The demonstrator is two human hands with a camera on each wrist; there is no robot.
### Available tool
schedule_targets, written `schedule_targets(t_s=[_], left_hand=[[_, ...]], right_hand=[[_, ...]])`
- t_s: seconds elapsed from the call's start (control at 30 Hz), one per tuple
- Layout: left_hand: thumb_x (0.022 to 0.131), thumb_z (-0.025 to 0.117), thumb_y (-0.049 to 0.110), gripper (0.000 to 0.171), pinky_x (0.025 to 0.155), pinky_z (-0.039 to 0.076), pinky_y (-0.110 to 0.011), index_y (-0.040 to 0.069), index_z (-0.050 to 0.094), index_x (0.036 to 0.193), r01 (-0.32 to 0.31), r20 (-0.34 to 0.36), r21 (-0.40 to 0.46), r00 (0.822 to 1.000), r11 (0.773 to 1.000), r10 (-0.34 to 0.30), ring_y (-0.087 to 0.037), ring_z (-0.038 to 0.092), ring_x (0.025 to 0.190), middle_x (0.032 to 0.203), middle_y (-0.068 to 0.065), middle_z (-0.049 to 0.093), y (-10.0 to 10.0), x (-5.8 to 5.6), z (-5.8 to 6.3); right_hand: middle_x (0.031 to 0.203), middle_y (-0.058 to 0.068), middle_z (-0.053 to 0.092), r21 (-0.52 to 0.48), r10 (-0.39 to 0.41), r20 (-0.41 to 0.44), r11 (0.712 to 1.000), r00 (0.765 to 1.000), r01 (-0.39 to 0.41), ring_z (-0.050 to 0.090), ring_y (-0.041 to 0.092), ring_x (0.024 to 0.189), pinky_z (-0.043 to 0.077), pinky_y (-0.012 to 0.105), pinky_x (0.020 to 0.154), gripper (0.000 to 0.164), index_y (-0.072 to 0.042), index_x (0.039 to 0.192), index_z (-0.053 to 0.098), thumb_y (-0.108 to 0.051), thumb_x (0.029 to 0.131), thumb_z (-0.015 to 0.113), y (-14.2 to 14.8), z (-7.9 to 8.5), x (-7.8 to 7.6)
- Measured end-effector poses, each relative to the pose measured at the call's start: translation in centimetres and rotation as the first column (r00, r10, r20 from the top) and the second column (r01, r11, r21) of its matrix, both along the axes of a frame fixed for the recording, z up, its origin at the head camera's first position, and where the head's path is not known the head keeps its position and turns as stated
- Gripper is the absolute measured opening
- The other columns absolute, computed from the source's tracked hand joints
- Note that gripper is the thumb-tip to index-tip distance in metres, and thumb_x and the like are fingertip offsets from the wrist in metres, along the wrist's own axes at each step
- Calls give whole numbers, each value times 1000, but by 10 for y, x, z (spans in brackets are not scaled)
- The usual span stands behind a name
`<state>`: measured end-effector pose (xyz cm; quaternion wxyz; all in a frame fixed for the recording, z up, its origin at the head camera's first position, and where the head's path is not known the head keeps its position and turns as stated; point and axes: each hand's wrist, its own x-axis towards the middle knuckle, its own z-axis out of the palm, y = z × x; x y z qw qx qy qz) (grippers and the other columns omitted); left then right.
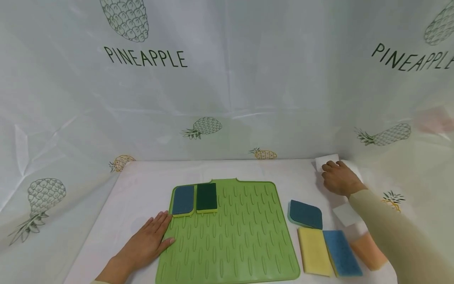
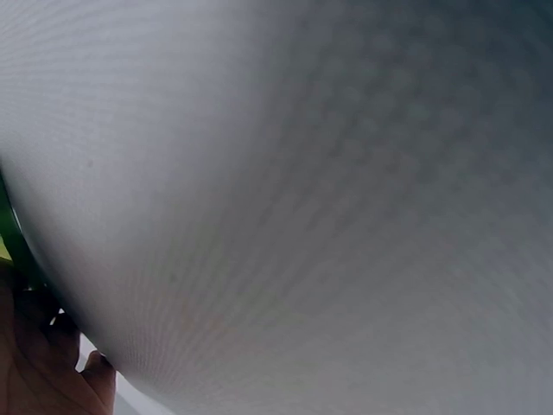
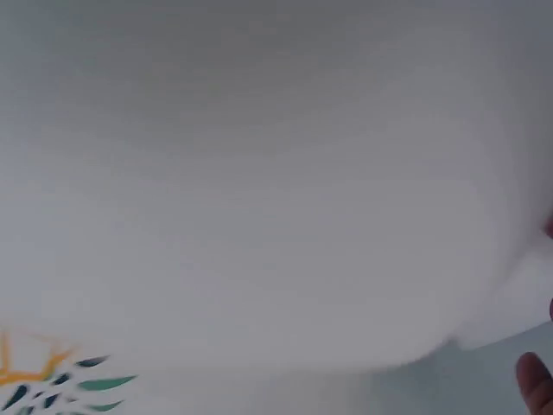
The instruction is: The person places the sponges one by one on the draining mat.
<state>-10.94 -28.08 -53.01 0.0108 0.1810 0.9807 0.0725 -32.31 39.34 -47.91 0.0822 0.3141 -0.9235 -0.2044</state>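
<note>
At the back right of the table my right hand [image 1: 339,177] has its fingers bent over a white sponge [image 1: 325,161], gripping its near side. The right wrist view catches only the thumb [image 3: 534,380] and a bit of fingers at the edge, beside the white sponge [image 3: 518,303]. My left hand [image 1: 143,242] lies flat with extended fingers on the left edge of a green ridged mat [image 1: 241,244]. Near its fingertips, a blue-topped sponge [image 1: 183,200] and a dark green-topped sponge [image 1: 206,196] sit side by side in the mat's far left corner.
Right of the mat lie a dark teal sponge [image 1: 306,215], a yellow sponge [image 1: 314,251], a blue sponge [image 1: 342,252], an orange sponge [image 1: 369,250] and another white sponge [image 1: 347,214], partly behind my sleeve. A pineapple-print sheet [image 1: 269,90] rises behind the table.
</note>
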Motion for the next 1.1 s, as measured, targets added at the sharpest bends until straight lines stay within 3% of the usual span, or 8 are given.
schedule_targets(t_s=[0.1,0.23,0.47,0.57,0.63,0.83,1.0,1.1], left_hand=[[106,55,56,77,122,39,-57,2,44,160,4,-12,2,1000,1000,-4,-38,41,153,165,-18,44,0,1,2],[106,57,56,77,122,39,-57,2,45,159,-12,-9,-3,1000,1000,12,-38,41,153,165,-18,44,-1,2,4],[106,57,55,75,123,39,-56,3,45,159,0,-33,-9,999,1000,0,-36,40,154,165,-17,44,-1,1,1],[106,56,55,75,123,39,-56,2,45,159,6,-27,-14,1000,1000,-6,-36,40,154,165,-18,44,0,-1,-1],[107,55,55,76,123,38,-56,2,44,160,11,-22,-16,1000,1000,-11,-36,39,155,165,-18,44,1,-2,-2],[107,53,58,78,124,38,-55,3,43,161,14,-16,-20,1000,1000,-15,-35,38,155,166,-17,43,4,-3,-4],[106,55,56,77,124,37,-55,2,42,160,6,-11,-21,1000,1000,-7,-36,39,155,166,-18,42,4,-2,-3],[106,56,54,77,124,38,-56,1,43,160,5,-12,-14,1000,1000,-5,-37,40,154,165,-19,43,3,-2,-1]], right_hand=[[90,10,61,-25,44,-49,999,998,-45,57,34,92,53,54,84,10,-5,83,71,-13,86,78,13,2,2],[91,15,60,-30,57,-149,998,987,-62,57,35,88,55,53,76,22,-1,93,65,-11,82,82,16,1,-1],[129,24,61,-62,-29,-168,998,985,19,59,42,116,55,59,87,48,8,136,57,-8,93,71,0,-3,-20],[138,24,57,-40,-50,-157,998,986,44,56,43,124,54,62,91,55,7,145,53,-10,96,73,-6,-5,-27],[135,25,57,-33,-50,-156,998,986,46,56,43,122,54,62,89,52,7,140,54,-9,96,74,-9,-6,-29],[103,21,58,-41,-51,-189,998,981,44,54,38,94,48,52,70,27,6,106,54,-2,93,76,-11,-14,-31],[110,22,58,-23,85,-235,995,968,-93,54,40,100,50,55,78,37,5,114,54,1,88,79,-27,-21,-33],[119,22,57,46,163,-220,987,962,-157,54,40,109,51,55,88,44,3,122,54,1,87,81,-40,-22,-30]])
